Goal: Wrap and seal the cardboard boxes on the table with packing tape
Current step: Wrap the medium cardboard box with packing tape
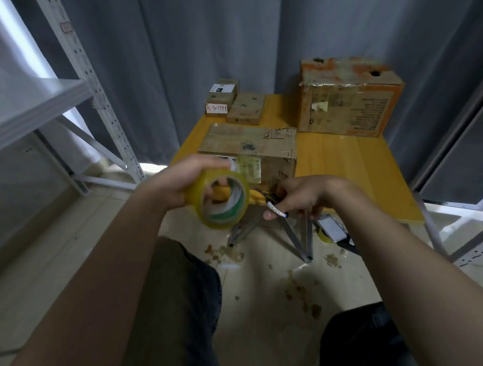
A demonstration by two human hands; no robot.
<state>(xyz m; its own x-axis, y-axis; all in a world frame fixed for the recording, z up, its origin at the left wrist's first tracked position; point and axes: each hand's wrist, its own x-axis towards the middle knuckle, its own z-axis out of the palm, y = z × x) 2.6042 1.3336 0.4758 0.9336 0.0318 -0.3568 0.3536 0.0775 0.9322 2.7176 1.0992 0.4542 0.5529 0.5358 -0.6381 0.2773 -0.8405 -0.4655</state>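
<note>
Yellow worktop [347, 166], boxes [348, 104] waiting: left hand [176, 179] grips the tape roll [217, 201], right hand [304, 191] pinches a pen-like tool [276, 211], so sealing the nearest box [250, 144] looks barely started.

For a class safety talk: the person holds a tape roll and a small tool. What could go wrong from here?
The left hand holds the yellow packing-tape roll at the yellow table's near edge; a slipping grip would probably drop it to the floor. The right hand pinches a small white-labelled tool; if bladed, which is unclear, it could nick that hand.
</note>
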